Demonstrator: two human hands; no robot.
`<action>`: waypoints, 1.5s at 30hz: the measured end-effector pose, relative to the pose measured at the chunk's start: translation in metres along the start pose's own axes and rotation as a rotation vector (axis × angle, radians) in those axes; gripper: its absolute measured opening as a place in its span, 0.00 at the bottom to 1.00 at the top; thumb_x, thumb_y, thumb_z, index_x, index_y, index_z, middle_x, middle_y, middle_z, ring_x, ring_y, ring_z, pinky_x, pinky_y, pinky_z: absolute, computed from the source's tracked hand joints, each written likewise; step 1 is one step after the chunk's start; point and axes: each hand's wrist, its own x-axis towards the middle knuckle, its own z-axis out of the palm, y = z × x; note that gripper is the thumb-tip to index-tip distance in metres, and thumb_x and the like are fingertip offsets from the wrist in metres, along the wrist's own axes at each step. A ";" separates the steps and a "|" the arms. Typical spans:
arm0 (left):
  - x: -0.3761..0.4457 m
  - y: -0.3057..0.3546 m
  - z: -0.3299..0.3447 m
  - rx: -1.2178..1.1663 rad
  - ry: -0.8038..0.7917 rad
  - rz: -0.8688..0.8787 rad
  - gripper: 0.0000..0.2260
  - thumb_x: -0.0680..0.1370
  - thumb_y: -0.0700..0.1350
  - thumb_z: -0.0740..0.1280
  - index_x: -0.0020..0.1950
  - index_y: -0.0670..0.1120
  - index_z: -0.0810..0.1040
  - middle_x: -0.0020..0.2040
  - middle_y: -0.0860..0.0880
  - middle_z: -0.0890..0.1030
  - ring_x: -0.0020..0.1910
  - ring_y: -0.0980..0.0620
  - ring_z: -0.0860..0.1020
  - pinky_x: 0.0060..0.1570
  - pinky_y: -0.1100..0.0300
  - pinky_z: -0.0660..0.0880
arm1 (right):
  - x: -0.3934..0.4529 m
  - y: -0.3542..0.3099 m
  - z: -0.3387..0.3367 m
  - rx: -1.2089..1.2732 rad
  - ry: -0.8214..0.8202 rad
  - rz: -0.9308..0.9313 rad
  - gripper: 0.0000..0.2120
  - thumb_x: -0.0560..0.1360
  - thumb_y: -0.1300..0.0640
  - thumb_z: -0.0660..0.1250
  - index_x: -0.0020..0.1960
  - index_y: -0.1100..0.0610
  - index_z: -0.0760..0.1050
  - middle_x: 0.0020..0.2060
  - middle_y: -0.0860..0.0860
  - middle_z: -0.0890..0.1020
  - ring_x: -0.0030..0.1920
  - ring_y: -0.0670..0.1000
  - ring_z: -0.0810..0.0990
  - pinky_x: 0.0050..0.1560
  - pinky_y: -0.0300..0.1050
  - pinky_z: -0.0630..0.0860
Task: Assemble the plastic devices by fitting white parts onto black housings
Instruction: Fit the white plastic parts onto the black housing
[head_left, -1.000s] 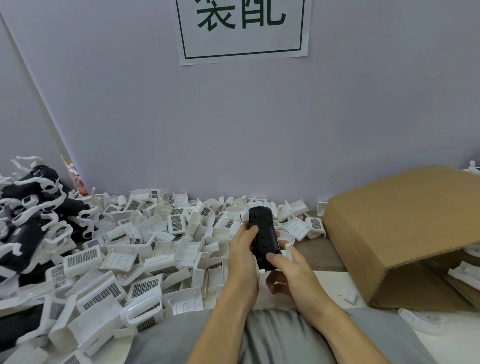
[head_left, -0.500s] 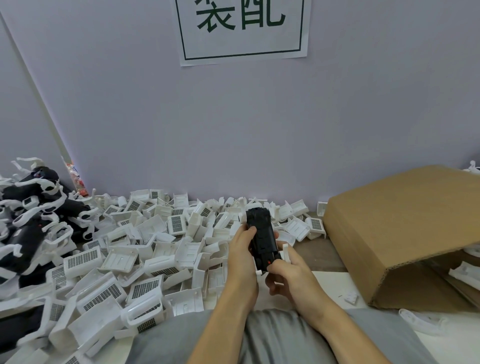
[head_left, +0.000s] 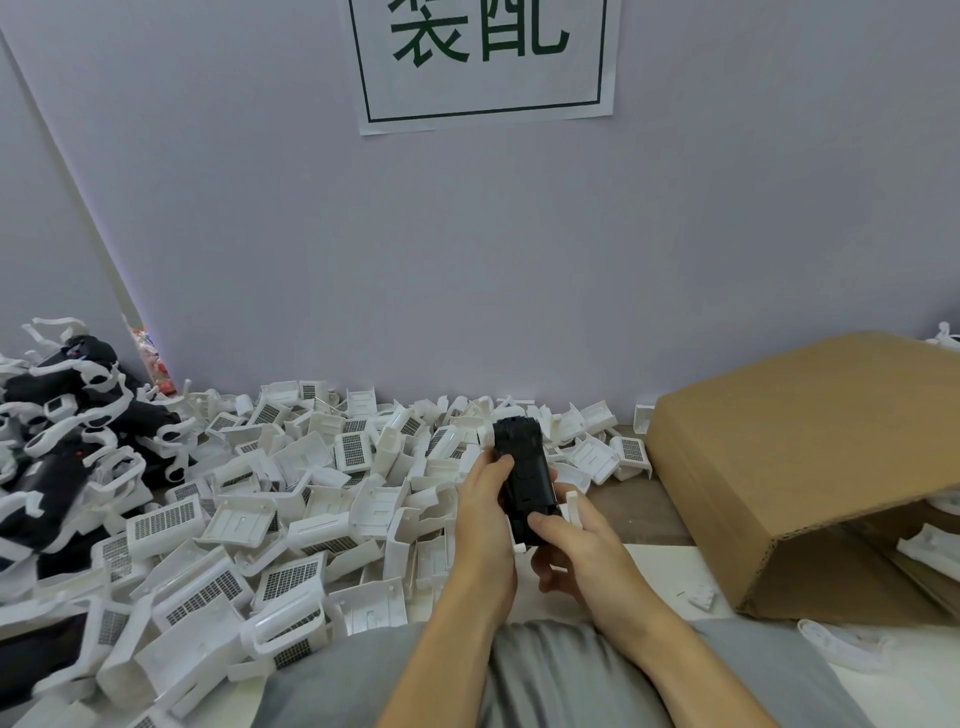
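Note:
Both hands hold a black housing (head_left: 523, 470) upright over the table's near edge. My left hand (head_left: 485, 512) grips its left side, thumb lying on the front face. My right hand (head_left: 571, 553) grips its lower end from the right, thumb pressed on the bottom of the face. A bit of white part (head_left: 571, 506) shows just right of the housing, behind my right fingers. A big heap of loose white parts (head_left: 291, 499) with grilles covers the table to the left and behind.
At the far left lies a pile of assembled black devices with white handles (head_left: 62, 441). A brown cardboard box (head_left: 810, 467) lies on its side at the right, with white pieces inside and in front of it. The wall stands close behind.
The housing has shifted slightly in my hands. My right thumb has moved along its lower end and my left thumb stays on its face. The piles are unchanged.

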 end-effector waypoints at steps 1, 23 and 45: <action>0.000 0.000 0.000 -0.007 -0.002 0.001 0.12 0.82 0.42 0.58 0.51 0.47 0.82 0.43 0.43 0.85 0.39 0.48 0.82 0.42 0.53 0.76 | 0.000 0.000 0.000 0.014 -0.010 0.006 0.11 0.72 0.54 0.67 0.52 0.43 0.78 0.36 0.47 0.81 0.32 0.49 0.73 0.34 0.42 0.72; 0.001 0.000 -0.003 -0.103 -0.006 -0.045 0.11 0.81 0.43 0.60 0.57 0.45 0.81 0.45 0.42 0.84 0.45 0.43 0.79 0.39 0.54 0.75 | -0.004 -0.006 0.005 -0.040 0.045 0.010 0.16 0.75 0.59 0.66 0.59 0.42 0.74 0.37 0.46 0.83 0.34 0.50 0.78 0.40 0.46 0.73; 0.011 -0.002 -0.008 -0.198 0.070 -0.051 0.25 0.67 0.51 0.75 0.61 0.41 0.78 0.48 0.39 0.83 0.43 0.41 0.82 0.48 0.44 0.79 | -0.012 -0.013 0.010 -0.820 0.370 -0.415 0.17 0.70 0.37 0.67 0.56 0.42 0.79 0.44 0.34 0.81 0.50 0.39 0.79 0.54 0.46 0.76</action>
